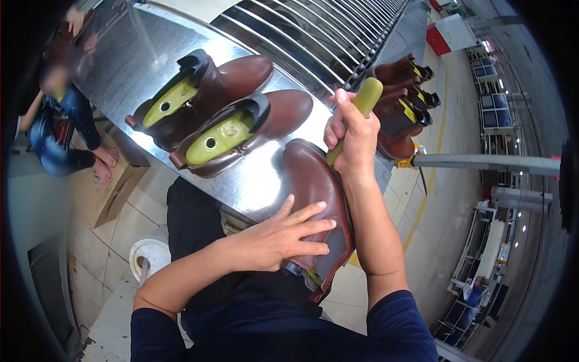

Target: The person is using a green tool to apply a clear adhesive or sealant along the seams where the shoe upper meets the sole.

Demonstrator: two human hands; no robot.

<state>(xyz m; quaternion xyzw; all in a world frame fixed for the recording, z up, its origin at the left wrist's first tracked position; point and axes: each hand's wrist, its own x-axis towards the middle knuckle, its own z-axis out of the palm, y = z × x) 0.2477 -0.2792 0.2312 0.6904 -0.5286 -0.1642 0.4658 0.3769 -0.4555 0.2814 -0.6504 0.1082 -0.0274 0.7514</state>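
Observation:
A brown leather boot [313, 181] lies across my lap and against the edge of the steel table [120, 66]. My left hand [283, 238] rests flat on its side near the ankle, fingers spread. My right hand [350, 136] is closed around a yellow-green tool handle [365, 99] that is held against the boot's toe. Two more brown boots [208, 90] [253, 123] with yellow-green lasts inside lie on the table just beyond.
Several more brown boots [404, 102] stand at the right by a roller conveyor [313, 36]. Another person [60, 114] sits at the far left near a cardboard box [114, 187]. A white bucket [148, 256] stands on the tiled floor below me.

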